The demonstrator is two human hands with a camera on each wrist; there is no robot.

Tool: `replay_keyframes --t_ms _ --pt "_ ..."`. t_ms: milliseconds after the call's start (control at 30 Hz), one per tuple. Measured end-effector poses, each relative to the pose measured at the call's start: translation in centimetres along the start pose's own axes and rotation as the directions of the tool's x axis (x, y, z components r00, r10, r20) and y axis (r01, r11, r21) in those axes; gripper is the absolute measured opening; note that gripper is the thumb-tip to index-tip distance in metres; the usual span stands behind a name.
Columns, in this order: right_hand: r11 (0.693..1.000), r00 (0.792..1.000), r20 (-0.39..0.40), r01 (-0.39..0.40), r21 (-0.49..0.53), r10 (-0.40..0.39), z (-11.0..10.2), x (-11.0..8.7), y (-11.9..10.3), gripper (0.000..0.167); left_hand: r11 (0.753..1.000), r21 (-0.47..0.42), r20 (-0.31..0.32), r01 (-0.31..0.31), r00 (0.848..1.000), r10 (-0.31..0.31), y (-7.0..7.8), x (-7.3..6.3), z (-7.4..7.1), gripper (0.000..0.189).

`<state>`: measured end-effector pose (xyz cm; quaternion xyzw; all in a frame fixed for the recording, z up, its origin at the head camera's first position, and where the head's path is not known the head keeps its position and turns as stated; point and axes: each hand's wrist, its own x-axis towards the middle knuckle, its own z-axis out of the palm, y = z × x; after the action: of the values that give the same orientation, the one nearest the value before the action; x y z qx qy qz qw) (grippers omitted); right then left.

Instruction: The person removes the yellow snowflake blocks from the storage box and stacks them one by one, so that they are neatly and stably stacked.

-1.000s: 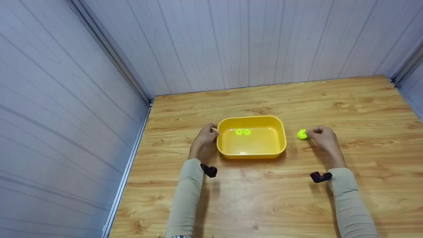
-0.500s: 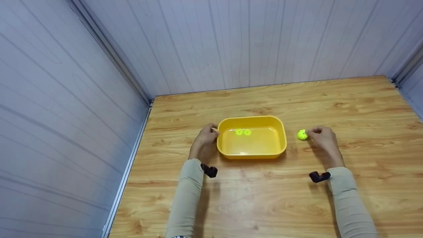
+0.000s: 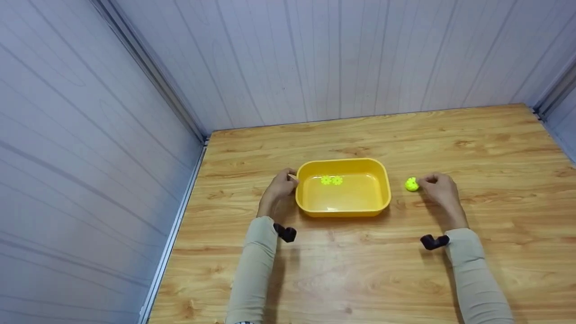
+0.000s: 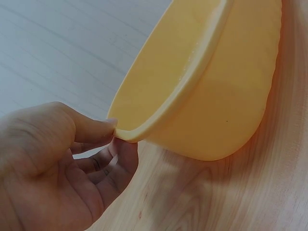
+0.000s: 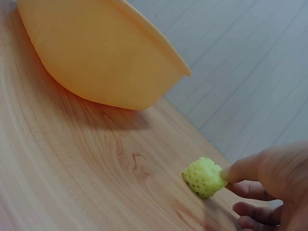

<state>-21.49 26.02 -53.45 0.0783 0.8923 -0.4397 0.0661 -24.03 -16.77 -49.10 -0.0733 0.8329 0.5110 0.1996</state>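
Note:
A yellow rectangular plastic tub with rounded corners stands on the wooden table. My left hand pinches its left rim between thumb and fingers; the left wrist view shows this grip on the rim. Two flat lime-yellow flower-shaped pieces lie side by side inside, near the back. Right of the tub, my right hand pinches a small lime-yellow knobbly piece, short and roughly cylindrical, with a flower-like top in the head view. It is on or just above the table; I cannot tell which.
The wood-grain table spreads round the tub. A pale panelled wall stands behind it, with another wall along the left side. A dark wrist mount juts inward from the left sleeve, and another mount from the right.
Almost nothing differs. The right wrist has shifted very slightly left; both hands keep their holds, and the tub and pieces stay in place.

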Motion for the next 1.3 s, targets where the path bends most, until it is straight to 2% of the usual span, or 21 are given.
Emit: replay_keyframes --t_ms 233,433,667,900,1300 --pt "0.999 1.000 -0.008 -0.028 0.022 0.028 -0.1 -0.2 -0.1 0.048 1.000 0.019 -0.002 -0.012 1.000 0.012 -0.1 -0.1 0.0 0.029" --pt "1.000 0.999 -0.028 -0.017 0.007 0.017 -0.3 -0.3 -0.6 0.050 0.999 0.036 -0.005 -0.014 1.000 0.014 -0.2 -0.1 0.0 0.027" --pt "1.000 0.997 -0.076 0.004 0.001 -0.004 -0.1 -0.3 -1.4 0.049 0.997 0.063 0.004 -0.049 0.999 0.048 -0.3 0.1 0.1 0.030" --pt "0.998 0.996 -0.083 0.043 0.034 -0.040 -0.1 -0.5 -2.6 0.050 0.998 0.051 0.000 -0.041 0.999 0.041 -0.1 0.1 0.0 0.031" --pt "0.997 0.995 -0.074 0.065 0.049 -0.062 0.6 -0.5 -5.2 0.056 0.999 0.037 0.015 -0.020 1.000 0.019 -0.1 0.2 -0.1 0.029"
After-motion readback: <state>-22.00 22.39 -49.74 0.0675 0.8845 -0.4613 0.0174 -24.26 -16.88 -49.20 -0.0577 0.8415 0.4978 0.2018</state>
